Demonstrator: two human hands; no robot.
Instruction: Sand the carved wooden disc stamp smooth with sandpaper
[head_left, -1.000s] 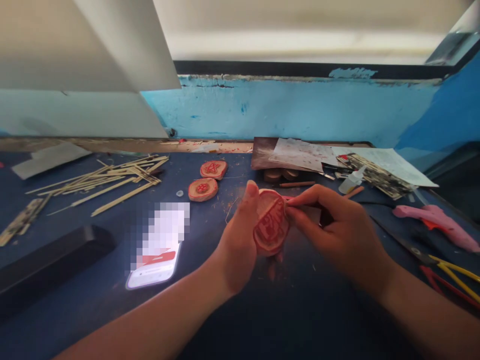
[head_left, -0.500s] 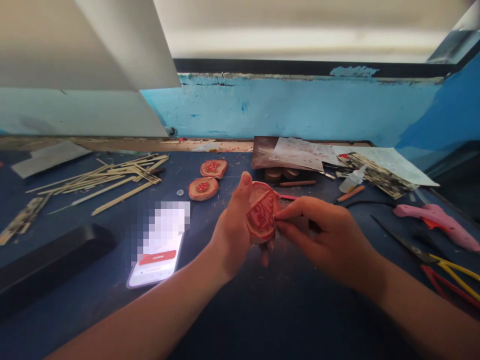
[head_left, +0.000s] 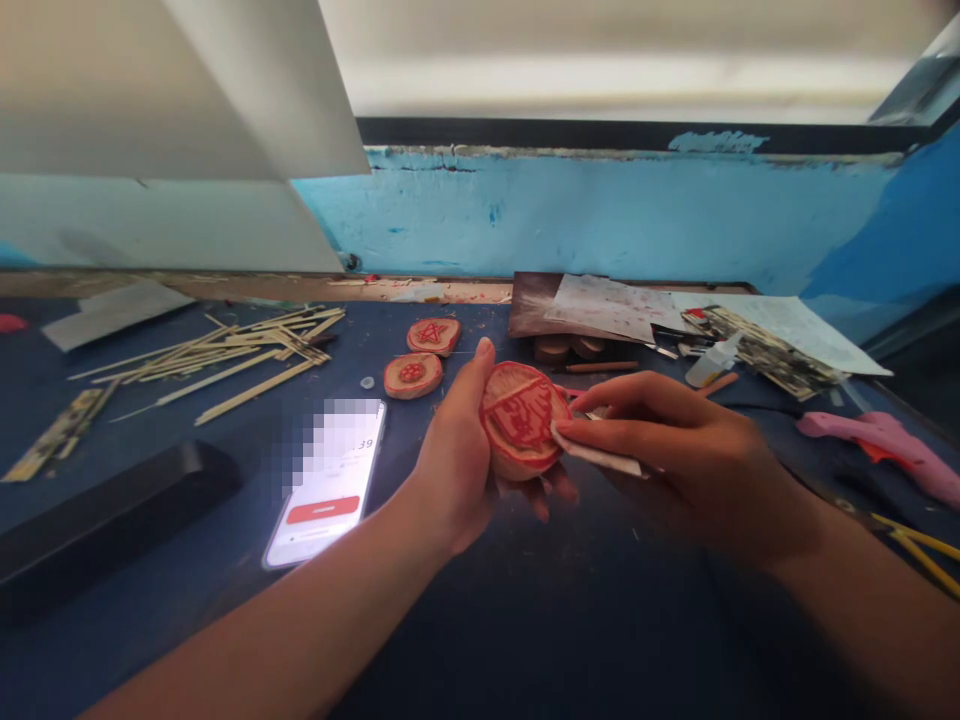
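My left hand [head_left: 454,455] is wrapped round a wood slice [head_left: 521,415] and tilts its face up. Red lines and a carved figure cover that face, and the rim is red too. Between the thumb and fingers of my right hand [head_left: 675,450] is a thin, pale folded piece of sandpaper [head_left: 604,452]. Its edge meets the right side of the slice. Beyond my left hand lie a wood slice with a red star [head_left: 433,336] and another with a red flower-like pattern [head_left: 412,374].
A lit phone [head_left: 326,490] and a black case [head_left: 112,515] lie left, below thin wooden sticks [head_left: 247,345]. Sheets [head_left: 600,305] and a glue bottle [head_left: 712,360] are at the back right. A pink glue gun [head_left: 885,445] and yellow-handled scissors [head_left: 919,550] lie right.
My right hand has shifted slightly right and turned, so more of the sandpaper shows. The wood slice has turned a little more towards me in my left hand.
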